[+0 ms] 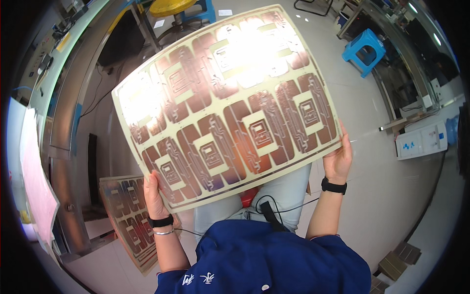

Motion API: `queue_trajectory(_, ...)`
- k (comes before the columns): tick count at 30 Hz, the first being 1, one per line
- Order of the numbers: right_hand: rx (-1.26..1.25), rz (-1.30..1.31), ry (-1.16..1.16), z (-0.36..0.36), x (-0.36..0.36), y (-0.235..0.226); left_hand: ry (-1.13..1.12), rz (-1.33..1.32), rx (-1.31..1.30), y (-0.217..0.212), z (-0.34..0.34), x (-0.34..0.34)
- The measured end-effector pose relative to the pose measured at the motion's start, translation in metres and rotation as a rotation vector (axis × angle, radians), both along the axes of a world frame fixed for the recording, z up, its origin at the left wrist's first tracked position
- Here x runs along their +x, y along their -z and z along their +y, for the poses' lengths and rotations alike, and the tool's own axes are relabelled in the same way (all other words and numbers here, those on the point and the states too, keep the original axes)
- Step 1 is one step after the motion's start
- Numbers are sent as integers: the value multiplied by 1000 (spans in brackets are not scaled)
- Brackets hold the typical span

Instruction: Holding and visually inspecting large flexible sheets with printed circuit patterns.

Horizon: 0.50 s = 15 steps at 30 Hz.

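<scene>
Between my two hands is a large circuit board panel (pixel 235 105), cream-coloured with shiny copper patterns in two rows. It is tilted, its right side higher than its left, and bright light glares off its far part. My left hand (pixel 155 198) grips the near left corner, thumb on the top face. At the near right corner my right hand (pixel 340 158) holds the edge, its fingers partly hidden by the panel. Below and left of the panel, beside my left forearm, leans a stack of similar copper-patterned panels (pixel 134 232).
Along the left runs a bench with a glass-like top (pixel 68 49); pink sheets (pixel 36 181) hang near it. A yellow round stool (pixel 169 7) stands ahead. To the right are a blue plastic stool (pixel 364 50), a metal-framed glass table and a white water dispenser (pixel 422 141).
</scene>
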State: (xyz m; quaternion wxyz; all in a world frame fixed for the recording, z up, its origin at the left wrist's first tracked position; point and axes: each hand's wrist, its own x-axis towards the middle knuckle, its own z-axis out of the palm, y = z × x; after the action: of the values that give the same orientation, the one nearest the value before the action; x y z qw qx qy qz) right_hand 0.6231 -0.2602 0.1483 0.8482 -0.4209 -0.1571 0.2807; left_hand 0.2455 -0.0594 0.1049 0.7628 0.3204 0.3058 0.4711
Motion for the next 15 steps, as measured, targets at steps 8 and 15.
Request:
queue_trajectory(8,-49,-104,-46,3,-2,-12,-29,81,45,9,5,-6)
queue_trajectory(15,-173,-210,-86,-3,1,-8,-77,238,123,13,9,-19)
